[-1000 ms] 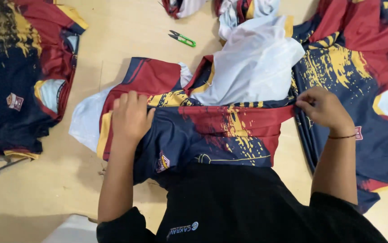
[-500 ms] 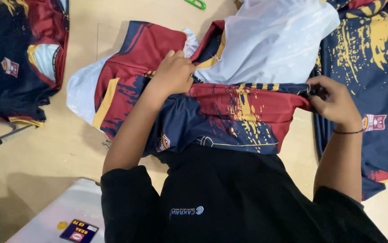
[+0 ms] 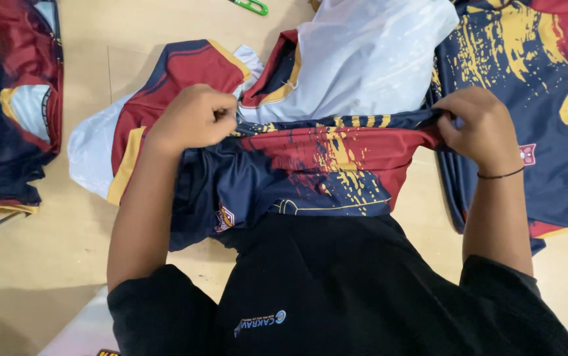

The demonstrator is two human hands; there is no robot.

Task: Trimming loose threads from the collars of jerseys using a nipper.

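While jersey (image 3: 310, 168) lies spread on wooden table (image 3: 40, 264) before torso, left hand (image 3: 195, 118) and right hand (image 3: 472, 125), well apart, clamp its top edge; small crest patch (image 3: 223, 217) on navy lower-left panel.

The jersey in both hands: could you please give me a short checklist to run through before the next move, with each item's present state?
1. Left hand has a grip on the jersey: ok, fist closed on the fabric's upper edge.
2. Right hand has a grip: ok, fingers pinch the other end.
3. Edge between the hands taut: ok, it runs fairly straight.
4. White lining laid flat: not ok, it is bunched above the fold.
5. Green clippers away from the cloth: ok, on the bare table.
6. Lower hem even: cannot tell, the body hides it.
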